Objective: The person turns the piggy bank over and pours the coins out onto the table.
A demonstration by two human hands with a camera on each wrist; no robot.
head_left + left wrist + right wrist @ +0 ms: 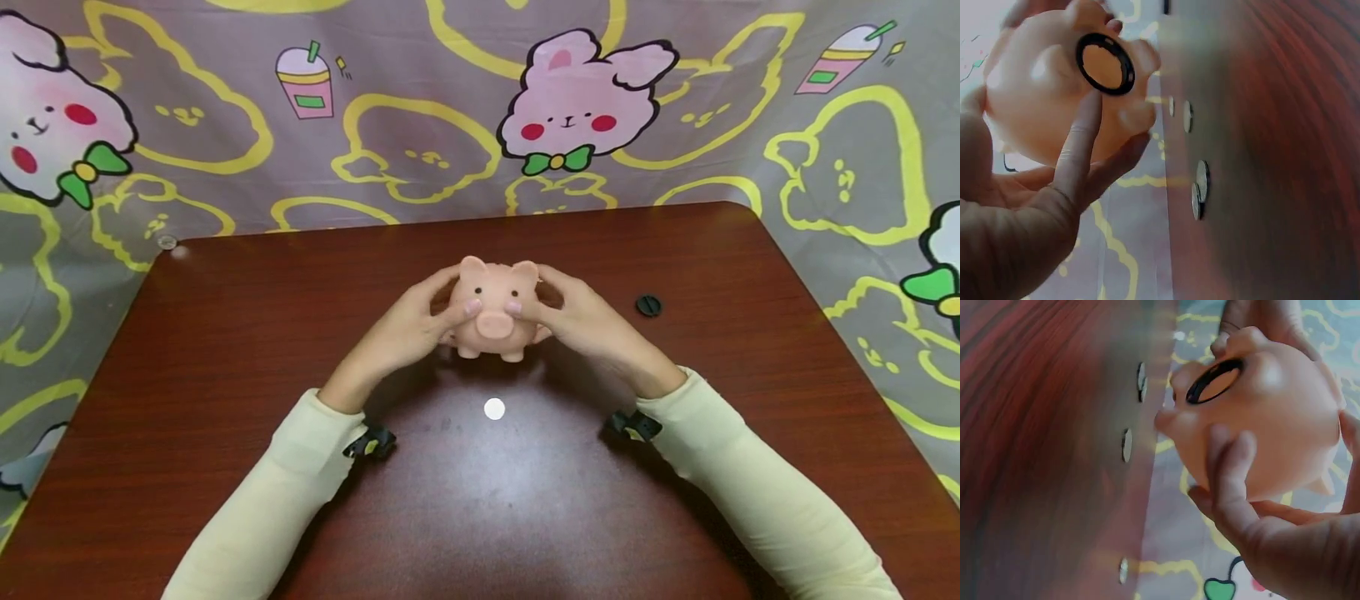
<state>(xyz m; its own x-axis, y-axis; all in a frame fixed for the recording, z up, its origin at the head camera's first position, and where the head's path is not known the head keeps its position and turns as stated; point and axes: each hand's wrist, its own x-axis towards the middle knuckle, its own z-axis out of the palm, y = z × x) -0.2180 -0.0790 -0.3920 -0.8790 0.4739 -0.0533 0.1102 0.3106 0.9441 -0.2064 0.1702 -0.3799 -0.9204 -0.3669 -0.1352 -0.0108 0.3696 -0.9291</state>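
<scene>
A pink piggy bank [496, 289] is gripped between my two hands above the table, its snout facing me. My left hand [405, 327] holds one side, thumb beside the snout. On the opposite side my right hand [596, 323] holds it the same way. Both wrist views show the underside, where a black ring [1129, 72] frames an uncovered round hole. Beneath the piggy bank, several coins [1202, 178] lie on the tabletop; the head view hides them. A black slotted plug [648, 306] lies to the right of my right hand.
The dark red-brown wooden table [247, 333] reaches back to a cartoon-printed cloth [420, 50] along its far edge. A bright white round spot [494, 408] shows on the tabletop between my forearms.
</scene>
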